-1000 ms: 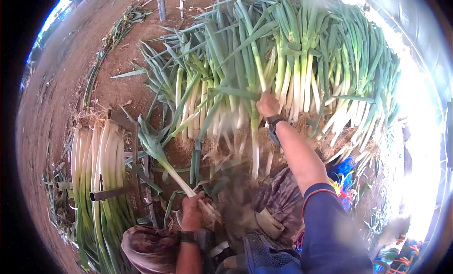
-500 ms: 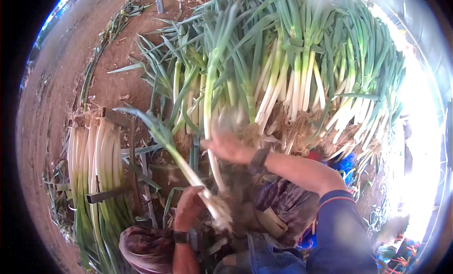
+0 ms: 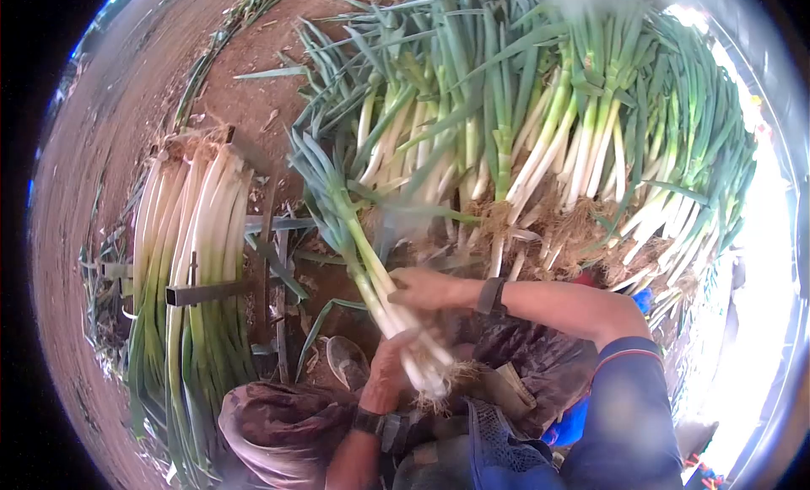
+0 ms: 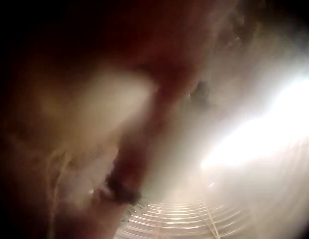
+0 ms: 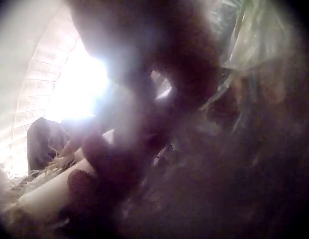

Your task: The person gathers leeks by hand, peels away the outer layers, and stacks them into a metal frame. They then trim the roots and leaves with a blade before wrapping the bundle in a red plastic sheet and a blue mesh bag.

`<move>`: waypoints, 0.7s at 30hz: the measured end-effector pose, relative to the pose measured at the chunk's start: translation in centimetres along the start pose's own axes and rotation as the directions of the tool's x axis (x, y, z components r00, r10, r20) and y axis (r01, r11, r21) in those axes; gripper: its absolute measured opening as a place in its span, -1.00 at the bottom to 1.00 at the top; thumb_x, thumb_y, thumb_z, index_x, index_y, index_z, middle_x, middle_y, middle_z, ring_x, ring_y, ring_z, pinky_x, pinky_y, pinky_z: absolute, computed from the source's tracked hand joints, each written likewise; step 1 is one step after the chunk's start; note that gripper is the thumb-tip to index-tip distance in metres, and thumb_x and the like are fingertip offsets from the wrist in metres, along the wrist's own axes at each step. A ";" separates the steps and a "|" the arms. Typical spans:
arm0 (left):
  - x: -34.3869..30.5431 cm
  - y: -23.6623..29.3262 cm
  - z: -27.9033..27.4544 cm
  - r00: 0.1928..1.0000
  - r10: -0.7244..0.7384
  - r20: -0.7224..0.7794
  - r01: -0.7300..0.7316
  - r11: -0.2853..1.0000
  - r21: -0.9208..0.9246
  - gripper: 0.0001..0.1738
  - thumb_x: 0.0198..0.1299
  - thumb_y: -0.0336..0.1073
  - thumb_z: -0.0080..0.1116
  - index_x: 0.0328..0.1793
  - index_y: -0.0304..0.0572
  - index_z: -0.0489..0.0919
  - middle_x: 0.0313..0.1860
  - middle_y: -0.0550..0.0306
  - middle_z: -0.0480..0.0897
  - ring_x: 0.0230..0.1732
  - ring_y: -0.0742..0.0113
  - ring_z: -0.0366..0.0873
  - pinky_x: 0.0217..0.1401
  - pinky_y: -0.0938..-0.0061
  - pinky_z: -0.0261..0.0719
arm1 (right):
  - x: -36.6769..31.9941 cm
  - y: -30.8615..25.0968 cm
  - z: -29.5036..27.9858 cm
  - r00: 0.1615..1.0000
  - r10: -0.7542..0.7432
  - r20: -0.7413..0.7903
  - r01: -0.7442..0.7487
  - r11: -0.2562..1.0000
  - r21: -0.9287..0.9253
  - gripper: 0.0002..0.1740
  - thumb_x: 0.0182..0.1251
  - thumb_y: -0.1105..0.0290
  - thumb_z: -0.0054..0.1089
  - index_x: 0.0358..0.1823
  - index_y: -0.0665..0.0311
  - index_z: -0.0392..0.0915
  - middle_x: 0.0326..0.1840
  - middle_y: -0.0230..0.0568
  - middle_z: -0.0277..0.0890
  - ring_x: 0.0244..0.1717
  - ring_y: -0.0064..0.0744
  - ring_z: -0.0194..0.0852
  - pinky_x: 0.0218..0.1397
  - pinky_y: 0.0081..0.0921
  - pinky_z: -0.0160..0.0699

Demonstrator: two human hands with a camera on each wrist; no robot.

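Observation:
In the head view the left hand (image 3: 391,368) grips the white lower stems of a few leeks (image 3: 368,275), just above their roots. Their green tops slant up and to the left. The right hand (image 3: 426,288) is higher on the same stems, its fingertips against them; in the right wrist view dark, blurred fingers (image 5: 102,164) curl round a white stem (image 5: 50,196). The left wrist view is badly blurred, with a pale stem end and thin roots (image 4: 55,184) at its left.
A wide row of loose leeks (image 3: 540,136) lies across the back and right. On the left, more leeks (image 3: 190,212) lie in a metal frame (image 3: 211,293), roots toward the back. The person's knee (image 3: 283,427) is at the front, beside brown soil (image 3: 253,94).
The right hand has come from the row to the left hand, bringing a leek with it. That leek now lies alongside the one in the left hand. The head view has shifted slightly.

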State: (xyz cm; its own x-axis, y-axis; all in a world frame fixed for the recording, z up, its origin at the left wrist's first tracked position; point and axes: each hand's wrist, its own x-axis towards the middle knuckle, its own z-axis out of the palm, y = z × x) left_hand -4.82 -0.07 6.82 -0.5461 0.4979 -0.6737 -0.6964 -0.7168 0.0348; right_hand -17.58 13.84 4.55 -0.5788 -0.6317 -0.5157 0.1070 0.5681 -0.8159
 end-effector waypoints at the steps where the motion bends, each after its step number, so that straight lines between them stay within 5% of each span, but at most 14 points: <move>1: 0.3 0.0 -0.8 1.000 0.005 -0.029 -0.005 1.000 -0.021 -0.46 0.18 -0.41 0.22 0.30 -0.23 0.37 -0.07 0.00 0.60 -0.09 0.13 0.64 0.06 0.23 0.70 | 0.3 0.1 -0.2 0.995 -0.089 0.034 0.090 0.996 -0.011 -0.46 0.36 0.11 0.16 0.11 0.48 0.46 -0.11 0.17 0.61 -0.18 -0.10 0.64 -0.09 -0.19 0.57; 6: -2.3 1.9 0.3 0.979 0.164 -0.124 -0.163 0.986 0.019 -0.45 0.19 -0.44 0.21 0.31 -0.24 0.36 -0.09 0.02 0.61 -0.12 0.18 0.63 0.02 0.29 0.69 | 3.0 -1.1 -4.8 0.973 0.130 0.192 -0.092 0.977 -0.191 -0.51 0.38 0.07 0.16 0.09 0.37 0.60 -0.08 0.12 0.63 -0.19 -0.20 0.64 -0.06 -0.23 0.59; 8: -3.1 2.8 0.4 0.941 0.207 0.267 -0.158 0.968 -0.196 -0.52 0.19 -0.45 0.22 0.25 -0.28 0.42 -0.12 0.04 0.62 -0.15 0.26 0.62 -0.04 0.36 0.69 | 4.1 0.8 -6.1 0.995 -0.033 -0.091 0.013 0.976 -0.215 -0.54 0.38 0.07 0.15 0.03 0.33 0.64 -0.16 0.07 0.67 -0.26 -0.12 0.67 -0.10 -0.21 0.63; 9: -3.2 3.1 0.8 0.941 0.216 0.261 -0.164 0.965 -0.206 -0.52 0.19 -0.45 0.22 0.25 -0.28 0.42 -0.12 0.04 0.62 -0.15 0.26 0.62 -0.04 0.36 0.69 | 4.3 0.0 -6.8 0.996 -0.033 -0.079 0.015 0.976 -0.218 -0.54 0.38 0.07 0.15 0.03 0.33 0.64 -0.16 0.07 0.67 -0.26 -0.12 0.67 -0.10 -0.21 0.63; 11: -2.9 3.4 1.9 0.952 0.262 -0.161 -0.253 0.965 0.072 -0.62 0.19 -0.46 0.21 0.15 -0.33 0.49 -0.16 0.09 0.61 -0.18 0.29 0.63 -0.09 0.40 0.69 | 4.4 -2.4 -8.1 0.952 0.267 -0.147 -0.278 0.959 -0.061 -0.53 0.33 0.05 0.17 0.02 0.31 0.65 -0.20 0.05 0.70 -0.20 0.03 0.68 -0.04 -0.15 0.62; 13: -0.1 2.1 -0.6 0.930 0.321 -0.178 -0.298 0.944 0.144 -0.66 0.19 -0.45 0.23 0.10 -0.33 0.52 -0.17 0.09 0.61 -0.18 0.28 0.63 -0.12 0.40 0.70 | 6.7 1.4 -8.6 0.957 0.159 -0.244 -0.213 0.953 -0.215 -0.54 0.31 0.06 0.17 0.00 0.30 0.66 -0.20 0.07 0.69 -0.18 0.09 0.67 -0.03 -0.12 0.61; 14: 0.5 1.5 -0.9 0.903 0.329 -0.277 -0.297 0.943 0.151 -0.71 0.16 -0.45 0.27 0.00 -0.35 0.54 -0.25 0.08 0.61 -0.29 0.27 0.62 -0.29 0.40 0.67 | 7.7 2.9 -8.8 0.945 0.036 -0.325 -0.158 0.920 -0.359 -0.55 0.29 0.07 0.18 -0.02 0.29 0.67 -0.21 0.09 0.69 -0.16 0.15 0.66 -0.02 -0.09 0.61; 17: 1.4 1.2 -0.8 0.852 0.217 -0.476 -0.243 0.970 0.008 -0.76 0.11 -0.47 0.34 -0.12 -0.36 0.56 -0.35 0.07 0.62 -0.45 0.27 0.60 -0.50 0.41 0.59 | 10.3 2.8 -9.5 0.917 0.102 -0.386 -0.276 0.859 -0.431 -0.58 0.30 0.11 0.13 0.00 0.28 0.66 -0.32 0.10 0.66 -0.25 0.04 0.67 -0.08 -0.14 0.60; 19: 1.7 1.1 -0.4 0.730 0.534 -0.427 -0.456 0.846 0.277 -0.75 0.10 -0.49 0.37 -0.13 -0.36 0.56 -0.38 0.10 0.61 -0.45 0.27 0.60 -0.52 0.41 0.56 | 12.5 2.0 -9.7 0.920 0.010 -0.391 -0.226 0.829 -0.511 -0.57 0.31 0.09 0.08 -0.09 0.30 0.69 -0.30 0.12 0.67 -0.20 0.10 0.67 -0.05 -0.10 0.60; 20: 2.4 2.2 -0.7 0.769 0.234 -0.595 -0.243 0.968 0.066 -0.75 0.08 -0.51 0.39 -0.15 -0.36 0.56 -0.41 0.12 0.60 -0.44 0.28 0.60 -0.49 0.43 0.54 | 14.1 1.5 -9.9 0.893 0.004 -0.450 -0.281 0.787 -0.549 -0.57 0.30 0.08 0.11 -0.14 0.31 0.70 -0.28 0.19 0.66 -0.17 0.14 0.66 -0.05 -0.06 0.60; 21: 2.2 2.8 -0.5 0.766 0.233 -0.599 -0.245 0.967 0.064 -0.75 0.08 -0.51 0.39 -0.15 -0.36 0.56 -0.41 0.12 0.60 -0.44 0.28 0.60 -0.49 0.43 0.54 | 15.9 1.4 -10.1 0.862 -0.004 -0.507 -0.337 0.743 -0.579 -0.57 0.29 0.06 0.15 -0.19 0.32 0.71 -0.26 0.25 0.64 -0.15 0.18 0.66 -0.05 -0.02 0.59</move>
State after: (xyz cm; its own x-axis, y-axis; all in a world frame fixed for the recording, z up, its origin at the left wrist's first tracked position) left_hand -7.75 -1.21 5.05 -0.3020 -0.0783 -0.9501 -0.5698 -0.7842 0.2457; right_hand -34.78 9.86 -2.15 -0.9094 -0.2791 -0.3085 -0.1931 0.9401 -0.2810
